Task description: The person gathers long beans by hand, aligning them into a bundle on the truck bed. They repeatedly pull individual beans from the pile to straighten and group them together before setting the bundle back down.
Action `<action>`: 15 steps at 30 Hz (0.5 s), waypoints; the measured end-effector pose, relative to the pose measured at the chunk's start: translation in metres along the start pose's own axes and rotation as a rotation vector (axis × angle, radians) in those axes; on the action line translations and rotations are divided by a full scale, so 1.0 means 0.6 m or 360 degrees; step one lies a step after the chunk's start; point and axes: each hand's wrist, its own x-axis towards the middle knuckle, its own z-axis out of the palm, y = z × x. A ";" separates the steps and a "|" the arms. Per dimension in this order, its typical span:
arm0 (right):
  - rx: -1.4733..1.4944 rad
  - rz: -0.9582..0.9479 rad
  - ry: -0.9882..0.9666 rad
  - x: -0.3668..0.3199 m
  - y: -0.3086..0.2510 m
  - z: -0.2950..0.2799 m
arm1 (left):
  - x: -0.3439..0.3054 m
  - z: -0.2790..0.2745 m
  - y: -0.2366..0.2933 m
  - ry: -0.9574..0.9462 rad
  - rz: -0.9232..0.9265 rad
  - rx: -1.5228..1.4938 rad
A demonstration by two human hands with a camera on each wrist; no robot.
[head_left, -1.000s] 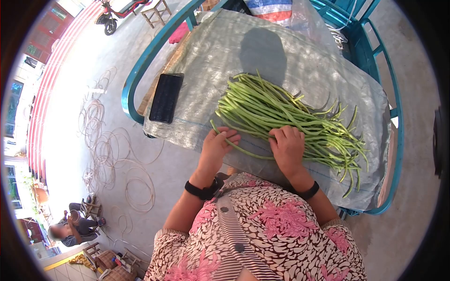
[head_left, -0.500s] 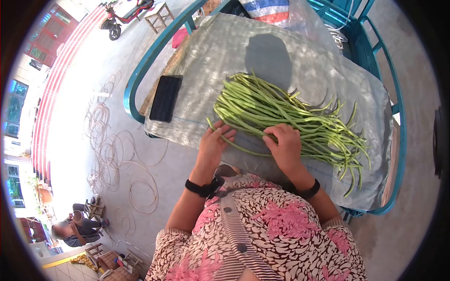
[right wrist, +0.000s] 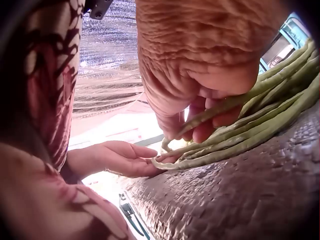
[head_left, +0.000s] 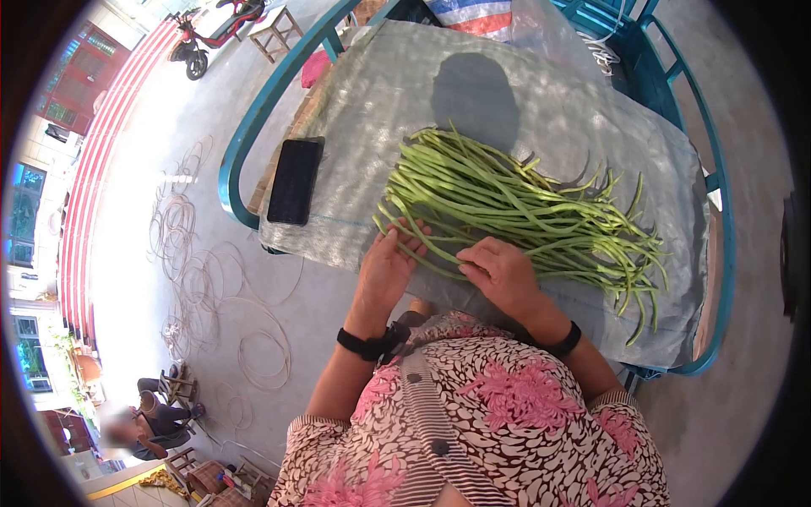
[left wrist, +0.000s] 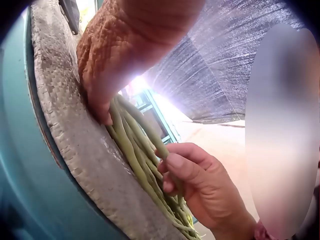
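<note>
A pile of long green beans (head_left: 507,203) lies on a grey woven sheet (head_left: 380,101) in the head view. At the pile's left end, the left hand (head_left: 386,266) is palm up, with bean ends across its curled fingers. To its right, the right hand (head_left: 503,275) pinches a bean between thumb and fingers. In the left wrist view the right hand (left wrist: 200,185) grips a bean (left wrist: 145,122) beside several others. The right wrist view shows the left hand (right wrist: 120,159) under the bean tips, partly hidden by the right hand (right wrist: 200,65).
A black phone (head_left: 296,181) lies on the sheet's left side. A teal metal rail (head_left: 253,127) curves around the sheet. Striped bags (head_left: 477,17) are at the back. On the ground at the left are wire coils (head_left: 194,279), a red scooter (head_left: 211,38) and a seated person (head_left: 156,422).
The right hand has moved left toward the left hand, with a bean in its fingers. Another bean end now lies across the left hand's fingers.
</note>
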 end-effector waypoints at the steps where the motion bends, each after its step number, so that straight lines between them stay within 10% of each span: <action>1: -0.0013 -0.0001 -0.0027 0.000 0.000 0.001 | 0.001 -0.001 0.000 0.0019 -0.0002 0.0006; 15: -0.0089 0.0081 -0.0088 -0.011 -0.018 0.019 | -0.010 0.006 0.001 -0.0005 0.0023 0.0148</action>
